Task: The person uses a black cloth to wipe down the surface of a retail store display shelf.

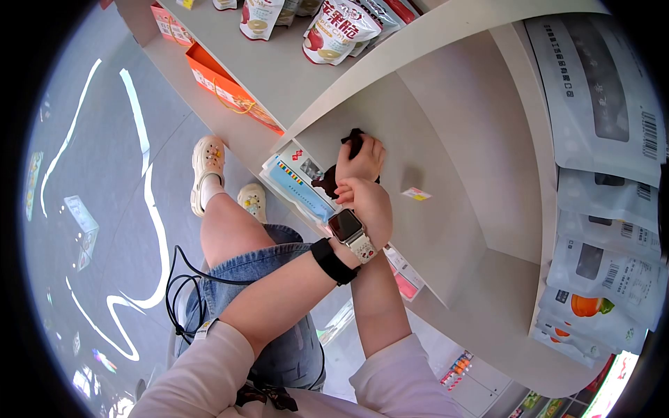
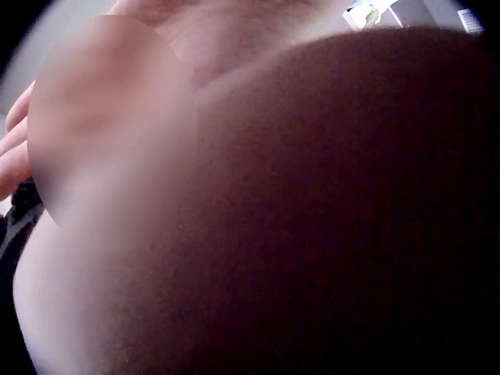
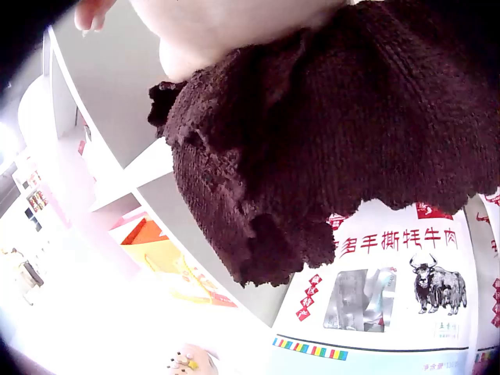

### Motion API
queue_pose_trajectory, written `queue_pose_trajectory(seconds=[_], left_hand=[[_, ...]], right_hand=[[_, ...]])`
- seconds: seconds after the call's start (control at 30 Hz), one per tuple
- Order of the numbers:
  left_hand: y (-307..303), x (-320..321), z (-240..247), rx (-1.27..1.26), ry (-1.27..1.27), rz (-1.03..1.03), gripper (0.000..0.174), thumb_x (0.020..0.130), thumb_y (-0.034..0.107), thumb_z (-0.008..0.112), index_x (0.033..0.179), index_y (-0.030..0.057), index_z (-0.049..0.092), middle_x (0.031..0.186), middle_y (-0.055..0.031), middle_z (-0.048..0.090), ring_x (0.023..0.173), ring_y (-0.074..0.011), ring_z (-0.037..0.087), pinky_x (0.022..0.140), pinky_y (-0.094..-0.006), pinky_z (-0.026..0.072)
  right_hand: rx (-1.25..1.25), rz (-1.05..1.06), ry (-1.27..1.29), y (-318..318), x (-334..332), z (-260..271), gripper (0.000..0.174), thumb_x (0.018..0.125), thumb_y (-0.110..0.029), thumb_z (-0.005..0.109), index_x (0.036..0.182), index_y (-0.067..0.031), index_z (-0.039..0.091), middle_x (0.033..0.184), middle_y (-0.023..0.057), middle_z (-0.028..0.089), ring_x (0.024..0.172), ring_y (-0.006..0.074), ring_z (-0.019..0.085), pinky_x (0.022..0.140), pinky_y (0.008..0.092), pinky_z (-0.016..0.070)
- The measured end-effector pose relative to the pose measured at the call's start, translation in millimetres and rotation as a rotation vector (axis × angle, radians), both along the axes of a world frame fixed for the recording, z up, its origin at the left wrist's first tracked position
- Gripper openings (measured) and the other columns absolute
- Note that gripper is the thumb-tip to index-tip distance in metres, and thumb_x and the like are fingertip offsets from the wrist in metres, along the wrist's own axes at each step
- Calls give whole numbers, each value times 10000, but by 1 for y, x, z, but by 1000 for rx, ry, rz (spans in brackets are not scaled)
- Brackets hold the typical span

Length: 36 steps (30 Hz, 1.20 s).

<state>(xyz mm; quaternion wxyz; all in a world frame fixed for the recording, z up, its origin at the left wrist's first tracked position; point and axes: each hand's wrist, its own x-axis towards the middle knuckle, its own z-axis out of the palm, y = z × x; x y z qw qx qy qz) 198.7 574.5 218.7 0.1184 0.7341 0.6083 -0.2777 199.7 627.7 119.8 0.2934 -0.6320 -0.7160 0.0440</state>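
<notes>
A dark brown towelling cloth (image 1: 326, 182) is bunched beneath my right hand (image 1: 360, 161), which grips it against the grey shelf compartment. In the right wrist view the ribbed cloth (image 3: 312, 148) hangs below the hand, its ragged edge overlapping a white-and-blue pouch (image 3: 391, 312) printed with a yak. Crossing over the right forearm, my left hand (image 1: 373, 209) has loosely curled fingers and holds nothing visible. It wears a watch (image 1: 346, 224) and a black strap. Skin fills most of the left wrist view, partly blurred.
Grey pouches (image 1: 599, 265) line the shelf at right. Snack bags (image 1: 338, 31) stand on the shelf above, near an orange gift bag (image 1: 226, 87). A small tag (image 1: 416, 194) lies in the compartment. A black cable (image 1: 182, 292) hangs by my leg.
</notes>
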Motion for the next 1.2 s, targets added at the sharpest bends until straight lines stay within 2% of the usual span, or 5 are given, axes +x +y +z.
queue_pose_trajectory(seconds=[0.27, 0.4, 0.8, 0.9, 1.2], left_hand=[[0, 0, -1, -17, -7, -8, 155, 698, 84, 566, 795, 21, 669, 773, -144, 645, 769, -286, 615, 762, -435, 446], [0, 0, 1, -19, -1, -14, 163, 697, 94, 567, 804, 24, 667, 757, -140, 643, 758, -285, 615, 752, -442, 448], [0, 0, 2, -25, 5, -36, 156, 679, 90, 572, 785, 24, 666, 751, -140, 640, 750, -290, 615, 749, -443, 447], [-1, 0, -1, 3, 26, -27, 155, 679, 89, 573, 784, 25, 666, 750, -141, 640, 753, -288, 617, 751, -438, 445], [-1, -1, 5, 22, -16, -8, 175, 687, 92, 561, 809, 15, 660, 748, -149, 640, 736, -287, 617, 749, -430, 447]], right_hand=[[31, -55, 2, -5, -4, 12, 291, 716, -188, 577, 982, -69, 581, 994, 80, 536, 979, 290, 484, 857, 404, 383], [94, 171, -17, 4, 4, -6, 291, 722, -188, 573, 989, -74, 598, 1003, 66, 546, 980, 280, 491, 861, 398, 379], [34, 140, -26, 3, 4, -6, 242, 756, -202, 551, 955, -71, 593, 1031, 61, 559, 1007, 264, 493, 894, 394, 353], [83, -25, -77, 1, 1, 1, 236, 772, -207, 541, 953, -65, 594, 1033, 62, 560, 1002, 272, 497, 884, 394, 364], [2, 139, 0, 3, 7, -6, 259, 797, -231, 525, 986, -65, 588, 1053, 71, 562, 1007, 277, 503, 904, 404, 356]])
